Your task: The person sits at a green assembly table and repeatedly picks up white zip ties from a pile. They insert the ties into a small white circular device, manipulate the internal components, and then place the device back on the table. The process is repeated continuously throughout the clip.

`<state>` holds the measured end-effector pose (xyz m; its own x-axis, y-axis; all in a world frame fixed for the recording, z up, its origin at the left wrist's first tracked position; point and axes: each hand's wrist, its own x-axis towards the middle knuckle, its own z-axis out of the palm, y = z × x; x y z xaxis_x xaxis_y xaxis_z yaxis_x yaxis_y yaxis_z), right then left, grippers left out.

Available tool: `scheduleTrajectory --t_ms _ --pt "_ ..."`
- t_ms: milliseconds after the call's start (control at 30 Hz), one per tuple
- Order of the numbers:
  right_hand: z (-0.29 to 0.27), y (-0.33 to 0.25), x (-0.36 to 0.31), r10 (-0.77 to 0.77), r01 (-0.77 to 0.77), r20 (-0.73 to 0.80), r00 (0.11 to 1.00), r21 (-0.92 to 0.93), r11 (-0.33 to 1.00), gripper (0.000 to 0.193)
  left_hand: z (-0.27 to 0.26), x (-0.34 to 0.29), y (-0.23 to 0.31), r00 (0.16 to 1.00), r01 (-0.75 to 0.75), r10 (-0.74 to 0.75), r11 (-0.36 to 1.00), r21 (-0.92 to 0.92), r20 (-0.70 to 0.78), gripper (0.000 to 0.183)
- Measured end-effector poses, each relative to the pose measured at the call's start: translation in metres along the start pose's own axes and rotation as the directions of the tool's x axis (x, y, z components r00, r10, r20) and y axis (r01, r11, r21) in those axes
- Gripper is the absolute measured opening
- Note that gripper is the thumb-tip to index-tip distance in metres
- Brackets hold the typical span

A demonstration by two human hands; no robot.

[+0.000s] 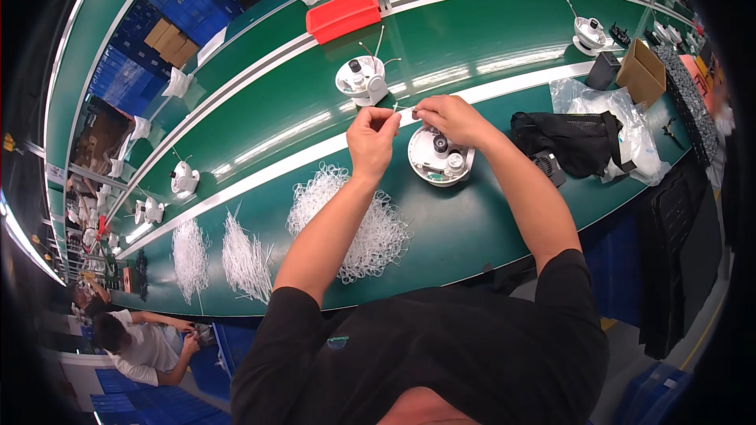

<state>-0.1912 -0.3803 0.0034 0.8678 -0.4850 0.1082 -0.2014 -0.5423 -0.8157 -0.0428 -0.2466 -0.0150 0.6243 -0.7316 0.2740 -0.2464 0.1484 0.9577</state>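
My left hand [372, 140] and my right hand [453, 120] are raised close together at the bench's middle, each in a pinch. A thin white strand [404, 109] runs between their fingertips; its ends are hidden by the fingers. Just below my right hand sits a round white camera unit [429, 159] with a dark lens, its inner parts showing. Beyond my left hand, a second white camera unit [364, 83] stands on the green belt with thin wires sticking up. Left of and behind my left forearm spreads a large heap of white looped ties [378, 238].
Two piles of white strands, a looser pile [190, 260] and a straighter pile [246, 258], lie to the left. A red tray [343, 16] stands beyond the belt. At right are a black bag [571, 140], clear plastic and an open carton [642, 72]. A co-worker [146, 346] sits at lower left.
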Motion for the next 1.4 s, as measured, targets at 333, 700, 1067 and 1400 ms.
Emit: scheduleTrajectory --t_ms 333,700,1067,1400 --pt "0.001 0.012 0.0 -0.03 0.031 -0.018 0.999 0.065 0.997 0.02 0.014 -0.004 -0.01 0.973 -0.201 0.173 0.96 0.195 0.154 0.008" --pt "0.0 0.021 -0.008 -0.045 0.052 -0.028 0.999 0.334 0.941 0.023 0.019 -0.006 -0.005 0.964 -0.141 0.07 0.953 0.269 0.256 0.011" --pt "0.001 0.044 -0.012 0.338 -0.112 -0.171 0.925 0.729 0.675 0.021 0.027 -0.013 0.012 0.861 -0.486 0.211 0.611 0.625 0.462 0.011" --pt "-0.004 0.05 -0.02 -0.216 0.208 -0.05 0.975 -0.128 0.97 0.024 0.032 -0.015 0.003 0.862 -0.483 0.206 0.614 0.624 0.463 0.009"
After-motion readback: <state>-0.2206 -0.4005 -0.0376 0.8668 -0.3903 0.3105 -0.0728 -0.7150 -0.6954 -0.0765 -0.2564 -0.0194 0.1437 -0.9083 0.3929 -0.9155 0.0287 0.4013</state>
